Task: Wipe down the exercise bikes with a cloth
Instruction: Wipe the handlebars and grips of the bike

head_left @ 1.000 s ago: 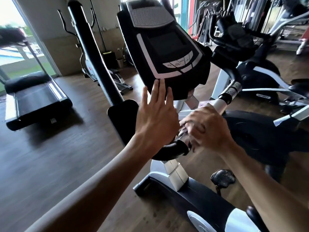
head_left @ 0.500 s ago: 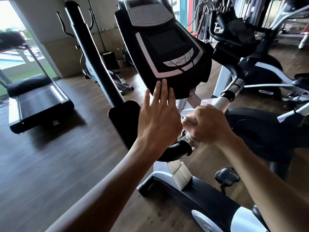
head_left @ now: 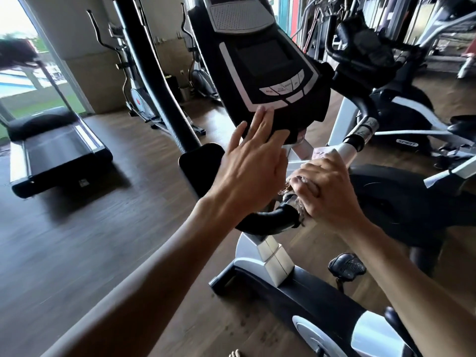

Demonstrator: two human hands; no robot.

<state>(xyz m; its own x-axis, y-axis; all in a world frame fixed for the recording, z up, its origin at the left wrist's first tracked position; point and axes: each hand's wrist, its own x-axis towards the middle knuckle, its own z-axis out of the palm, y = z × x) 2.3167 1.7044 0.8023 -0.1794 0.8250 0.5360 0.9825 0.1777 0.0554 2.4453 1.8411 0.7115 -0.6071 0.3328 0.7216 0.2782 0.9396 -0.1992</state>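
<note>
Cloth (head_left: 292, 193): frayed, brownish, bunched on the bike's handlebar (head_left: 273, 217) where black foam grip meets bare metal tube; mostly hidden under the right hand (head_left: 325, 189), only ragged edges show. Right hand is clenched around the cloth and the bar. Left hand (head_left: 253, 161) is flat, fingers straight and together, fingertips against the lower edge of the console (head_left: 260, 65), grasping nothing. Console: glossy black plastic, wedge-shaped, grey trim band, dark blank screen, row of pale buttons with labels too blurred to read, perforated grey panel at top, upper edge cut off. Bike (head_left: 278, 256): silver-white post, black base, black ribbed pedal (head_left: 347, 265) near the right forearm, grey disc at the bottom edge cut off. A thick black padded upright bar (head_left: 157, 81) stands just left of the console. Floor (head_left: 90, 240): dark wood-look planks, matte, motion-blurred at left. Treadmill (head_left: 56, 150) by a bright window (head_left: 23, 81) at left, two elliptical machines (head_left: 136, 83) against a beige wall, a second bike (head_left: 401, 99) at right, more machines behind it too cluttered to sort. Toes (head_left: 235, 353) barely visible at bottom edge.
</note>
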